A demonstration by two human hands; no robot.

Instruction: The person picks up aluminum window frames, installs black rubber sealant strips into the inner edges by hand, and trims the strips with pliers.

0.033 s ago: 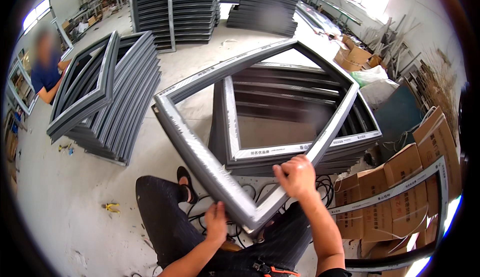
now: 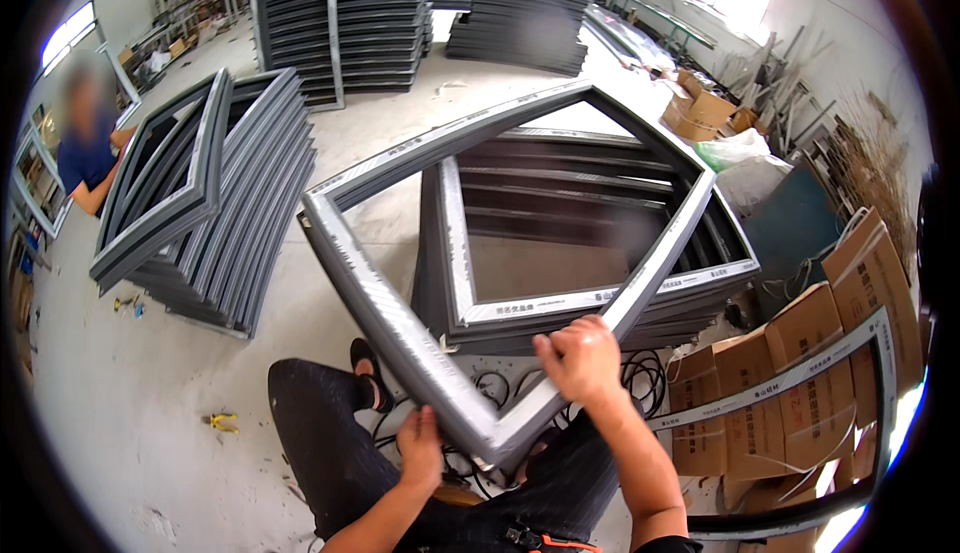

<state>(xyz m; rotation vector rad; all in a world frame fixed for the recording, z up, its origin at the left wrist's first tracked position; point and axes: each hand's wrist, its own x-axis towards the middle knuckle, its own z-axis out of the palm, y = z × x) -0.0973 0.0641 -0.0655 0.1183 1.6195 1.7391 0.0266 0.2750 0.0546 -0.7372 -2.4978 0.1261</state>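
**Top frame [image 2: 398, 328] skewed over the stack [image 2: 510, 335], both hands on it**

Grey frame with pale strip on its face: it sits above the near stack, turned out of line with the frames there. Its near corner overhangs toward our lap. We can't see exactly where it bears on the stack.

Change: next to none. Against the previous picture the whole view slides slightly left; the frame keeps the same skew over the stack and both hands keep their places. We read that as steadying, not a carry; no sign of a release.

Right hand [image 2: 582, 358]: fingers curled over the near-right rail, gripping it, forearm rising from the lower right. Left hand [image 2: 420, 445]: lower, fingertips at the outer edge of the near-left rail close to the corner, wrist below. We can't tell if it pinches or just supports, thumb contact is unclear.

Around us: dark trousers [image 2: 320, 423] under the corner, black cable [image 2: 648, 378] on the floor near the stack. To the right, another frame [image 2: 768, 387] stands in front of cartons [image 2: 738, 361]. To the left, yellow-handled pliers [image 2: 222, 421] on the floor; farther, a second stack [image 2: 265, 183] with a co-worker [image 2: 88, 158] beside it.
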